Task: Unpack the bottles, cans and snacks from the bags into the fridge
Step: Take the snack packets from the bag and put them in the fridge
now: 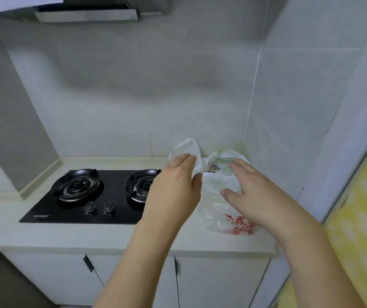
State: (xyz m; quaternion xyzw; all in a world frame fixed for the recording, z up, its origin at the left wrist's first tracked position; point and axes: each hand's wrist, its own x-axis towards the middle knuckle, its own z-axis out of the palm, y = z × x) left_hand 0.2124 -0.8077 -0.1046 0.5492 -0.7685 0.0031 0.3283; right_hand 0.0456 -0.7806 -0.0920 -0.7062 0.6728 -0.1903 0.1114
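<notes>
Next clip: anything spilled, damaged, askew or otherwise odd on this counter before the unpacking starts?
Nothing stands out. The white plastic bag with red print sits on the pale countertop in the corner, right of the black two-burner gas hob. No spill shows. Left hand and right hand are at the bag's mouth, fingers straight.

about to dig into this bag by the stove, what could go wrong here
1. The thin white plastic bag with red print is slumped, so items inside may tip as the left hand and right hand spread it.
2. It stands beside the black glass gas hob; things could roll onto the burners.
</notes>
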